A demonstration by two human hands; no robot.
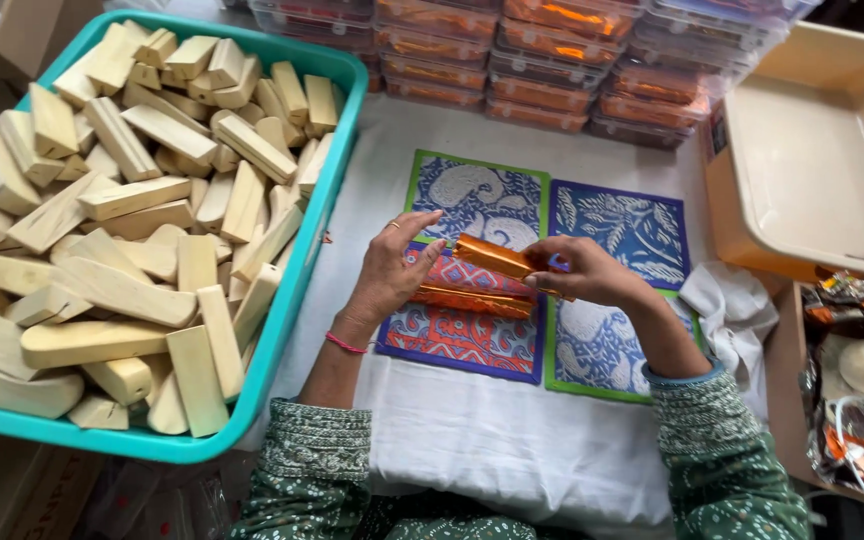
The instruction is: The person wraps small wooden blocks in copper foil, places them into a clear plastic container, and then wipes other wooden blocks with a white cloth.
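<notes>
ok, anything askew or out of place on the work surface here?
Nothing is spilled or damaged. The pale blocks are heaped loosely in the teal tray, all inside it. A crumpled white cloth lies beside the patterned mats. Both the left hand and right hand hold an orange foil-wrapped piece.

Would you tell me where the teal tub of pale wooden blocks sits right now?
In the head view, the teal tub fills the left side, beside the white cloth, just left of the left hand.
</notes>
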